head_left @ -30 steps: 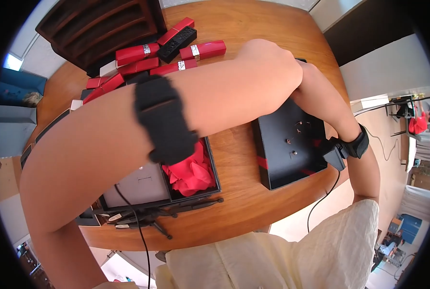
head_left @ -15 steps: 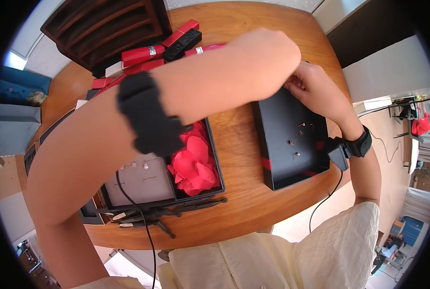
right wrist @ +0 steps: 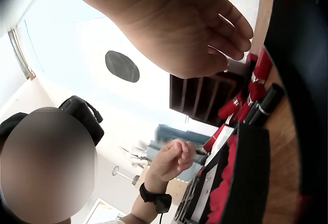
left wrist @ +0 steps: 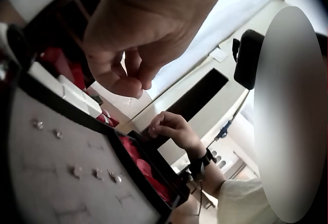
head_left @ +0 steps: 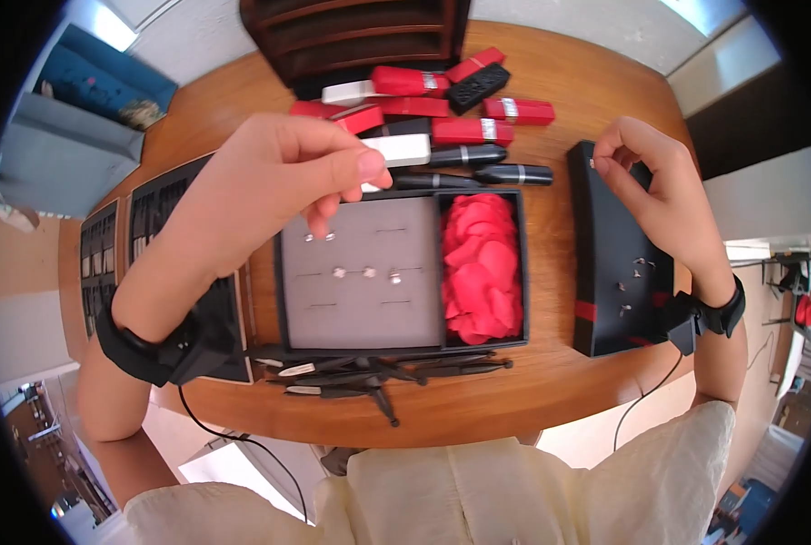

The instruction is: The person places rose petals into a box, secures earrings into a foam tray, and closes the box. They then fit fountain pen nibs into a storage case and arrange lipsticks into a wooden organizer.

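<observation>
At the right, my right hand (head_left: 664,186) pinches a small shiny earring (head_left: 592,163) between thumb and forefinger, above the far end of an open black box (head_left: 587,263). Several small earrings (head_left: 621,286) lie loose in that box. My left hand (head_left: 273,182) hangs over the far left part of a grey slotted pad (head_left: 360,318), its thumb and forefinger tips together. Nothing shows between those tips in the left wrist view. Several stud earrings (head_left: 369,272) sit on the pad, which shares a black gift box (head_left: 530,272) with red petals (head_left: 482,263).
Red lipstick cases (head_left: 519,111), a white box (head_left: 398,150) and black tubes (head_left: 512,173) crowd the table behind the gift box. Black-handled tools (head_left: 383,371) lie along its front. Black cases (head_left: 101,259) stand at the left, a dark wooden rack (head_left: 360,45) at the back.
My hands have parted: the left one has swung back from the black box to above the grey pad, while the right stays by the black box. The head view has turned left.
</observation>
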`<act>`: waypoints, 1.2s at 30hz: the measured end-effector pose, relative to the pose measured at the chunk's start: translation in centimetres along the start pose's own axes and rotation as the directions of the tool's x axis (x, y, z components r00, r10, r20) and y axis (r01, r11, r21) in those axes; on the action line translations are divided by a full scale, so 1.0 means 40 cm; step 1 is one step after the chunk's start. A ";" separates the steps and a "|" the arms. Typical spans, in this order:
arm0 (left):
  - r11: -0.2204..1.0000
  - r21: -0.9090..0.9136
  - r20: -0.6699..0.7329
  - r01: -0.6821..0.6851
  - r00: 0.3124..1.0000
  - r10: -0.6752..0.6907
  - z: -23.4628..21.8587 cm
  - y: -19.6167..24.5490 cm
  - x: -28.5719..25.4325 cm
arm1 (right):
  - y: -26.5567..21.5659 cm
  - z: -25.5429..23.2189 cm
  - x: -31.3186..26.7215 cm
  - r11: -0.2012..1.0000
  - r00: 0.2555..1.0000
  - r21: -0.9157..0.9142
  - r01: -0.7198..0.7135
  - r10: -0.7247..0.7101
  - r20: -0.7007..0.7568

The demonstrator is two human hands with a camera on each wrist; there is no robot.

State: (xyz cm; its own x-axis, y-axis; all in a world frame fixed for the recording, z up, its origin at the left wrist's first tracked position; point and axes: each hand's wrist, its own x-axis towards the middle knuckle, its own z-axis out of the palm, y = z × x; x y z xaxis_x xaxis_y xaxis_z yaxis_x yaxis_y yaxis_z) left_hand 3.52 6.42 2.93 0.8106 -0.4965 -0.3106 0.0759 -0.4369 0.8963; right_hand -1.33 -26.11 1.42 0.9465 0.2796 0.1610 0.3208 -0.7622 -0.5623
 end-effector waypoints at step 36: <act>0.882 -0.433 0.050 0.186 0.982 -0.182 -0.058 -0.162 -0.199 | -0.186 0.206 0.064 0.964 0.949 0.139 0.225 -0.250 0.194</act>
State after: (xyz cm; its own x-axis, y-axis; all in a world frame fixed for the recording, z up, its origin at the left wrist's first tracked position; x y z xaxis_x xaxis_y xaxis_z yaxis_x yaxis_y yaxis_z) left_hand -2.09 14.96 0.32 0.7528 -0.4457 -0.4844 0.4692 -0.1528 0.8698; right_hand -1.57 -14.90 -0.67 0.8112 0.5689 0.1355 0.5178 -0.5910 -0.6185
